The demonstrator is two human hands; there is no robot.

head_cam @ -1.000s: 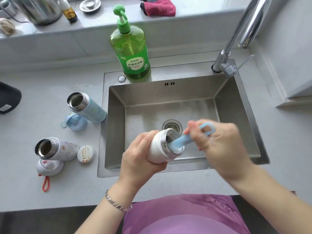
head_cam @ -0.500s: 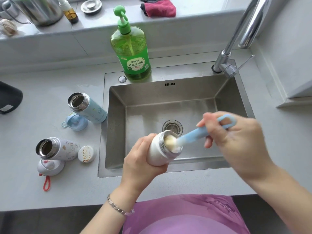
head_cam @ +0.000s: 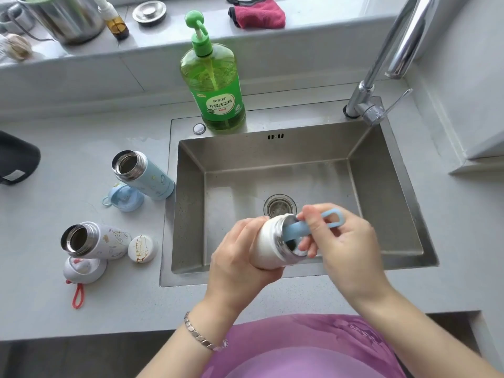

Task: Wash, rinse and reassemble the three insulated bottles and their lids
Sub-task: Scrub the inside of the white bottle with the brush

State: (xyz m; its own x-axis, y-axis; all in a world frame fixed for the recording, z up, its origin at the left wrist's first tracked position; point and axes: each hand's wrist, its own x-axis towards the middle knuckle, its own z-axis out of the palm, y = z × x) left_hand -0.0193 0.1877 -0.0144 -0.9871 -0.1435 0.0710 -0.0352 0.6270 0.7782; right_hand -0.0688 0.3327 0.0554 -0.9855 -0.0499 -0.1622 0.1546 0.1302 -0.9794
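Observation:
My left hand (head_cam: 240,257) grips a white insulated bottle (head_cam: 270,248) over the front of the sink, its mouth tilted right. My right hand (head_cam: 343,246) holds a light blue bottle brush (head_cam: 297,231), pushed deep into the bottle so only the handle and its loop show. On the counter to the left stand a light blue bottle (head_cam: 147,173) and a white patterned bottle (head_cam: 92,241), both open. Beside them lie a blue lid (head_cam: 125,197), a white lid with a red loop (head_cam: 83,270) and a round white cap (head_cam: 142,248).
A green dish soap pump bottle (head_cam: 215,85) stands on the sink's back rim (head_cam: 300,115). The chrome faucet (head_cam: 381,77) rises at the right. On the ledge behind are a steel pot (head_cam: 65,17), a small amber bottle (head_cam: 116,21), a drain stopper (head_cam: 149,11) and a red cloth (head_cam: 257,13).
The brush was drawn out until its foam head showed at the bottle's mouth, then pushed back deep inside. My right hand has moved left, close to the mouth.

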